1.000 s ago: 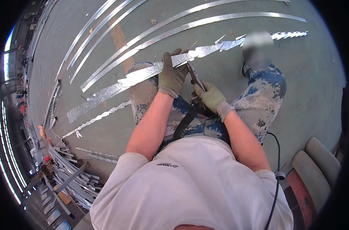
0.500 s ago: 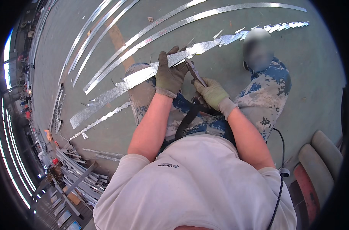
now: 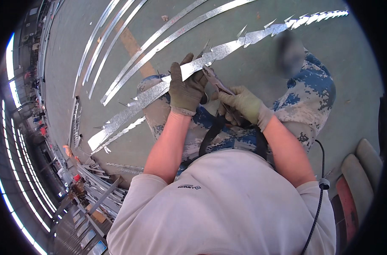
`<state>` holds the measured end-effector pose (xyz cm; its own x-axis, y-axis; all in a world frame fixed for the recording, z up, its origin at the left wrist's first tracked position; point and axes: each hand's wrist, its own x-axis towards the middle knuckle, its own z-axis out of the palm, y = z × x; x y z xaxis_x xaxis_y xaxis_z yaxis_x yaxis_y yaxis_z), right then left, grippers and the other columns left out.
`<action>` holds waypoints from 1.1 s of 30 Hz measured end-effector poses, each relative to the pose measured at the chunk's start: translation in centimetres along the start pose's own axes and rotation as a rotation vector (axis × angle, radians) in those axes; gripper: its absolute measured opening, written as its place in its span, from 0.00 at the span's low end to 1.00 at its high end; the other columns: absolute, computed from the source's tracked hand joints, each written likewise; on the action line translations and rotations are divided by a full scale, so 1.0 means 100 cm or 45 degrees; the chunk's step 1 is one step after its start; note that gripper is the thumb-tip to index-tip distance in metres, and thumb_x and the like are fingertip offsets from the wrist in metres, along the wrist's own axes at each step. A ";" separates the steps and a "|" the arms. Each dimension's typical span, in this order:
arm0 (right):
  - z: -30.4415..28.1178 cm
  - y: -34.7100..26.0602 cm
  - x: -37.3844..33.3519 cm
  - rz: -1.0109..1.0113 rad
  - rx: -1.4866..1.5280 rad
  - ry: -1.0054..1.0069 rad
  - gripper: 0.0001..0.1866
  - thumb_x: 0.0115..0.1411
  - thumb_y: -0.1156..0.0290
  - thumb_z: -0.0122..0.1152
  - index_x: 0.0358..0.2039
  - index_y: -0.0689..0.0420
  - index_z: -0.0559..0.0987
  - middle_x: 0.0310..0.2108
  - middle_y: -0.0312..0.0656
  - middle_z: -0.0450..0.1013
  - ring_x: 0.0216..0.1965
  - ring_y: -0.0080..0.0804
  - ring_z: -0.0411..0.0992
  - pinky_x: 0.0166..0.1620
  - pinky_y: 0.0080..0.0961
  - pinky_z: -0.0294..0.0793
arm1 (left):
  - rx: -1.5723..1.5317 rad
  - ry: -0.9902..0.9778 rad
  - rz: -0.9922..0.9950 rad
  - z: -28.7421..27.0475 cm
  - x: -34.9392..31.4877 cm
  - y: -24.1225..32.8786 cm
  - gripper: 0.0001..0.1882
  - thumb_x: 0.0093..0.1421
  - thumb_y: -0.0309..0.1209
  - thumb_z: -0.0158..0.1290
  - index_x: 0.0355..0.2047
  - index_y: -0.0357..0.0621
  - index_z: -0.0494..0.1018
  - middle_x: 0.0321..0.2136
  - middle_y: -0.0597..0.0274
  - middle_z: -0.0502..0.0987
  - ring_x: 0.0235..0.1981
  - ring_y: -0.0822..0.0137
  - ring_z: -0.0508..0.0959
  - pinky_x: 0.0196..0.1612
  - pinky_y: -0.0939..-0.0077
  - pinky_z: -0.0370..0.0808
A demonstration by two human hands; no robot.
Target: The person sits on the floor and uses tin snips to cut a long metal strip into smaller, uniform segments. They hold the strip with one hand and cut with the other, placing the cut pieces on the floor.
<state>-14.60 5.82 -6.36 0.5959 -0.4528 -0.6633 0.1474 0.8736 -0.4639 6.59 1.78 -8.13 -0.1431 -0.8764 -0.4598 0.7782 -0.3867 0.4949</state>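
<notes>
A long galvanized metal strip [image 3: 223, 50] with pointed tabs standing up along it runs slantwise in front of me, over my knee. My gloved left hand [image 3: 185, 90] is closed on it, the thumb on the near-left side and the strip lying across the palm. In my gloved right hand [image 3: 244, 103] is a pair of tin snips [image 3: 216, 80], handles spread. Their jaws point up and left, at the strip's near edge beside my left fingers. Whether the jaws touch the metal cannot be made out.
Several plain metal strips [image 3: 168, 47] lie on the green floor ahead and to the left. A narrower notched strip [image 3: 123, 134] lies below the held one. Metal offcuts [image 3: 102, 191] are heaped at the lower left. Grey cushions [image 3: 358, 178] stand at the right, near a black cable [image 3: 320, 204].
The snips' handles have spread wider, and my right hand has shifted slightly right. My left hand keeps its hold on the strip. The whole view has turned a little.
</notes>
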 end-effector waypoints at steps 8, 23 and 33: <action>-0.015 0.017 0.011 0.010 0.603 -0.479 0.22 0.71 0.55 0.56 0.55 0.60 0.76 0.27 0.39 0.77 0.19 0.30 0.73 0.19 0.27 0.70 | -0.139 -0.021 -0.027 0.002 -0.002 0.000 0.30 0.73 0.50 0.45 0.62 0.38 0.65 0.61 0.39 0.70 0.59 0.42 0.75 0.63 0.48 0.74; 0.002 0.024 0.012 -0.056 0.483 -0.319 0.20 0.73 0.55 0.53 0.57 0.55 0.76 0.31 0.40 0.78 0.24 0.30 0.74 0.24 0.30 0.73 | -0.016 0.012 0.021 0.009 0.002 -0.005 0.31 0.70 0.50 0.52 0.61 0.38 0.68 0.58 0.44 0.74 0.54 0.48 0.79 0.57 0.51 0.79; -0.005 0.018 0.004 -0.035 0.633 -0.556 0.24 0.73 0.50 0.50 0.56 0.56 0.75 0.28 0.36 0.76 0.22 0.28 0.71 0.21 0.27 0.67 | -0.059 -0.091 0.041 0.011 0.000 -0.001 0.30 0.70 0.49 0.51 0.61 0.38 0.68 0.58 0.44 0.74 0.57 0.48 0.77 0.58 0.53 0.78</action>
<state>-14.53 7.16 -7.80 0.8365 -0.4535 -0.3076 0.4517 0.8884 -0.0816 5.85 1.53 -7.36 -0.1594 -0.9071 -0.3896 0.8103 -0.3457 0.4732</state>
